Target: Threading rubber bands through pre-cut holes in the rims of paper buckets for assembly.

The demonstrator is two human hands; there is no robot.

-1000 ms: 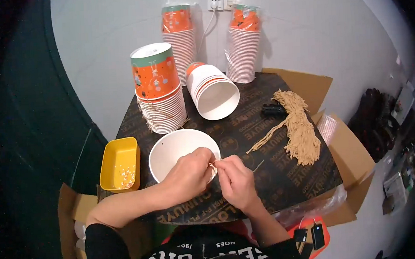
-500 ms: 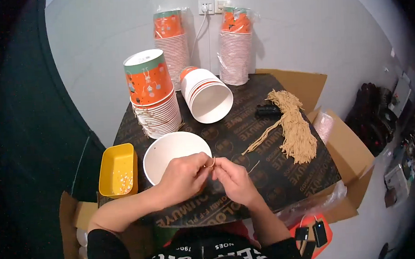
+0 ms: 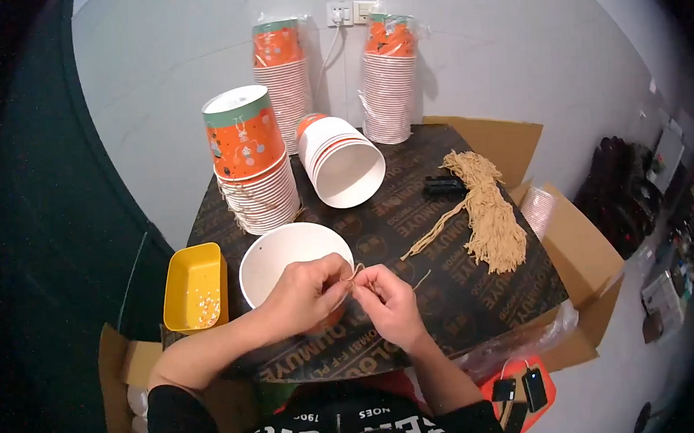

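Observation:
Over the near side of the table, my left hand [image 3: 305, 294] and my right hand [image 3: 390, 306] meet, fingers closed in a pinch. Between their fingertips runs a thin tan string [image 3: 357, 269], bent in a small loop. Its loose end sticks out to the right beyond my right hand. Just behind and below my left hand is a paper tub [image 3: 275, 260], white inside and orange outside, its mouth tipped toward me. My left hand and wrist cover the tub's near rim. Whether the string is fastened to the tub is hidden by my fingers.
Stacked paper tubs [image 3: 243, 144] stand at left, with tan strings hanging on them. Several nested tubs [image 3: 351, 176] lie tipped. Two bagged stacks stand by the wall. A yellow box [image 3: 181, 289] holds small white bits. A string bundle [image 3: 493, 222] and black object [image 3: 444, 184] lie right.
The fingers of my right hand have curled more, and the string's loop now stands up higher between the fingertips. The whole view has shifted slightly.

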